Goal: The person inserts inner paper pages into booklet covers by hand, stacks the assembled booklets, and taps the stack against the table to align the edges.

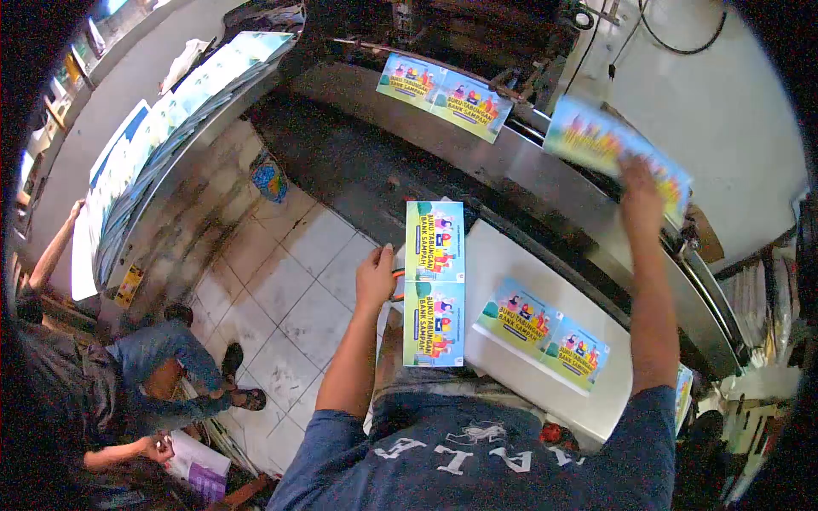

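My left hand [376,274] is closed on the orange handle of a tool, at the left edge of a printed sheet [434,284] with two yellow and blue covers. Most of the tool is hidden by that sheet. At the upper right my right hand [637,177] grips a similar printed sheet [596,145], blurred by motion, above the machine's edge. Another printed sheet [542,335] lies on the white board [494,255] in front of my body. One more sheet [444,95] rests on the metal edge of the machine.
The machine's long metal rail [537,157] curves across the view. A table with a long row of stacked sheets [162,145] stands at the left. A seated co-worker [77,383] is at the lower left, above the tiled floor [281,281].
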`<state>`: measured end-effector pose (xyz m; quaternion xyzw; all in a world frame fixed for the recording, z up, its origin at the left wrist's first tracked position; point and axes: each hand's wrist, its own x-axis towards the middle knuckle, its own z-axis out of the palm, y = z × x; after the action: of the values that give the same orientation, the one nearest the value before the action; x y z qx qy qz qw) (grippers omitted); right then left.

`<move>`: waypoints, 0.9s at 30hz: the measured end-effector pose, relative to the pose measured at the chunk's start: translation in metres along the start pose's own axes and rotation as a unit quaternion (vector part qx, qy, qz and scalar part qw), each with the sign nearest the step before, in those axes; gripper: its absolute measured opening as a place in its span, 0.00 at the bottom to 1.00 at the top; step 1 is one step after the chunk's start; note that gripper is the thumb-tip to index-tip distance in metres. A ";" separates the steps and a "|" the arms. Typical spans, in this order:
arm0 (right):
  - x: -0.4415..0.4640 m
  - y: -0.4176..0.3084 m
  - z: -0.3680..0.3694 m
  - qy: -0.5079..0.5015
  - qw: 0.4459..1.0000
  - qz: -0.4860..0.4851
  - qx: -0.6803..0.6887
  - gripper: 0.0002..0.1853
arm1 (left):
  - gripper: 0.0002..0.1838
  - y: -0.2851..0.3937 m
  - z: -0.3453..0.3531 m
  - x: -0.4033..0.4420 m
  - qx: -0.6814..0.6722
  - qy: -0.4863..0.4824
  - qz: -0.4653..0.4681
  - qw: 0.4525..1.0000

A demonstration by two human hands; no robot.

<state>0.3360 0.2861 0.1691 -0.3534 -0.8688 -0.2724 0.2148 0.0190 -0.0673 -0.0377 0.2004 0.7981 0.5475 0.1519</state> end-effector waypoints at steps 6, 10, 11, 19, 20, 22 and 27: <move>-0.119 -0.081 -0.052 -0.291 0.935 0.022 0.201 0.25 | 0.26 0.010 -0.008 -0.003 0.053 -0.029 0.000 0.998; -0.226 -0.123 -0.121 -0.390 0.881 -0.066 0.261 0.34 | 0.28 0.022 -0.007 -0.005 -0.014 -0.031 -0.050 0.998; -0.246 -0.128 -0.133 -0.401 0.875 -0.075 0.262 0.36 | 0.28 0.022 -0.007 -0.007 -0.023 -0.031 -0.074 0.996; -0.306 -0.141 -0.140 -0.359 0.901 -0.029 0.241 0.38 | 0.30 0.015 -0.008 -0.002 0.061 -0.042 -0.067 0.995; -0.309 -0.141 -0.142 -0.362 0.893 0.009 0.267 0.38 | 0.29 0.014 -0.009 -0.003 0.075 -0.047 -0.021 0.996; -0.307 -0.137 -0.149 -0.365 0.893 0.037 0.259 0.38 | 0.29 0.011 -0.005 -0.003 0.086 -0.063 0.026 0.994; -0.322 -0.133 -0.142 -0.367 0.905 0.002 0.216 0.39 | 0.28 0.027 -0.010 -0.006 0.005 -0.049 -0.051 0.997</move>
<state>0.4758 -0.0427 0.0520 -0.3752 -0.9230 0.0710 -0.0476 0.0239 -0.0695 -0.0091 0.1870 0.8013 0.5248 0.2179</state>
